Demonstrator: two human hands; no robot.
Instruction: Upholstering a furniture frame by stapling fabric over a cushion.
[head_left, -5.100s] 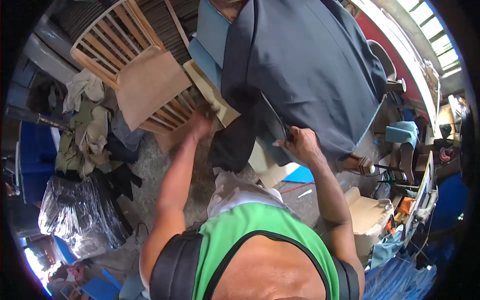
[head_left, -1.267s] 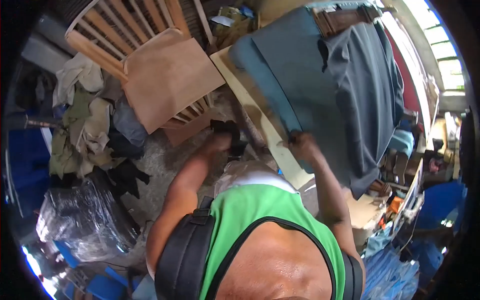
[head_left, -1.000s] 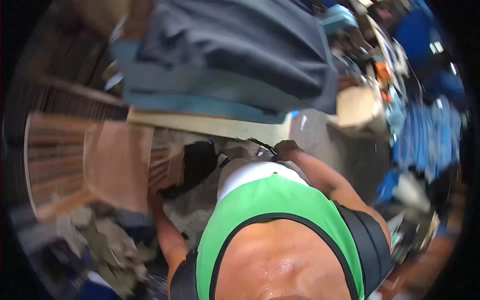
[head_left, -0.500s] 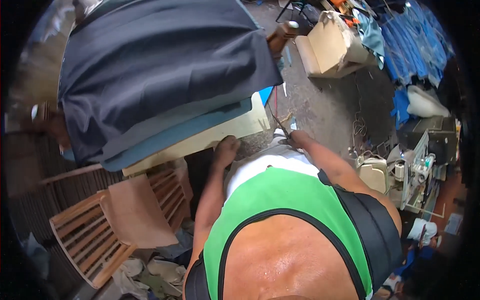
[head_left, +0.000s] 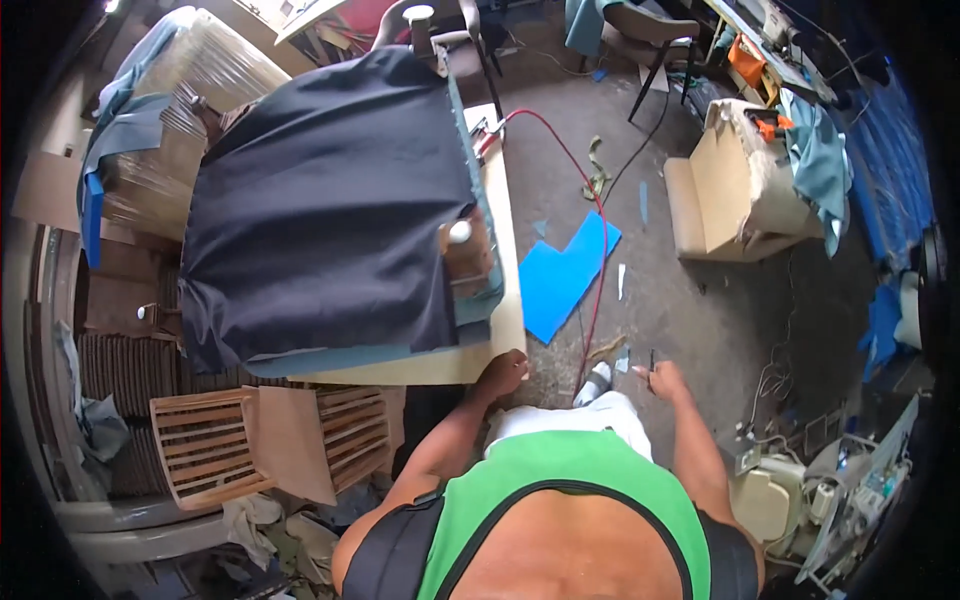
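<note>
My left hand (head_left: pixel 503 373) hangs with its fingers curled in, close to the near right corner of a pale board (head_left: pixel 512 290); nothing shows in it. On that board rests a bulky upholstered piece draped in dark cloth (head_left: pixel 330 220), with blue-grey fabric at its lower edges and a wooden leg (head_left: pixel 465 258) sticking up. My right hand (head_left: pixel 664 380) is closed around a slim dark tool (head_left: pixel 652 356), which points away from me; most of it is hidden, so its kind is unclear. A blue sheet (head_left: pixel 568 278) lies on the floor beyond my hands.
A red hose (head_left: pixel 560 140) crosses the floor from the board. At the right stand a partly covered seat frame (head_left: pixel 715 200) and a sewing machine (head_left: pixel 815 500). Slatted wooden chair parts (head_left: pixel 205 440) are at the left, and a plastic-wrapped piece (head_left: pixel 165 170) is behind them.
My view has shifted, so the draped piece shows more fully and the blue sheet and hose appear. My hands are farther apart, the right one out to the side with the tool.
</note>
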